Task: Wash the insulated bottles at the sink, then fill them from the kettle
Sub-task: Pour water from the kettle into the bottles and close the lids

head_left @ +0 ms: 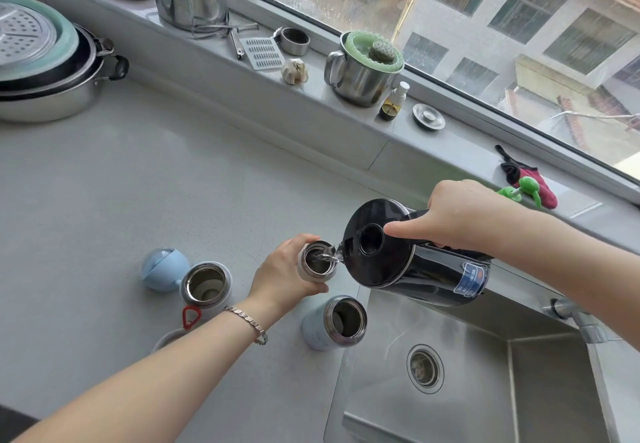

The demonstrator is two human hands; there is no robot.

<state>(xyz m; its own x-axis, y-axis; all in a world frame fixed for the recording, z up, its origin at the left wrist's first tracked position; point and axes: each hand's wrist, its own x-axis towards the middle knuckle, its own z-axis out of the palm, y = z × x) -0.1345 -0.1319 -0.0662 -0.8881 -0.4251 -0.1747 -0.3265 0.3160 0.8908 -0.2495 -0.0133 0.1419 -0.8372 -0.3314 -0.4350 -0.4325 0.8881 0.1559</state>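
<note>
My right hand (460, 215) grips the handle of a black kettle (408, 255), thumb laid on its lid. The kettle is tipped left and water runs from its spout into a small white insulated bottle (317, 262). My left hand (287, 274) wraps around that bottle on the grey counter (173, 182). A pale blue open bottle (334, 323) stands just in front, by the sink's edge. Another white open bottle (206, 285) with a red loop stands to the left, beside a light blue lid (164, 269).
The steel sink (450, 373) with its drain lies lower right, and the tap (578, 321) juts in from the right. Stacked pans (52, 71) sit at far left. The windowsill holds pots, a grater, garlic, a small bottle and a red glove.
</note>
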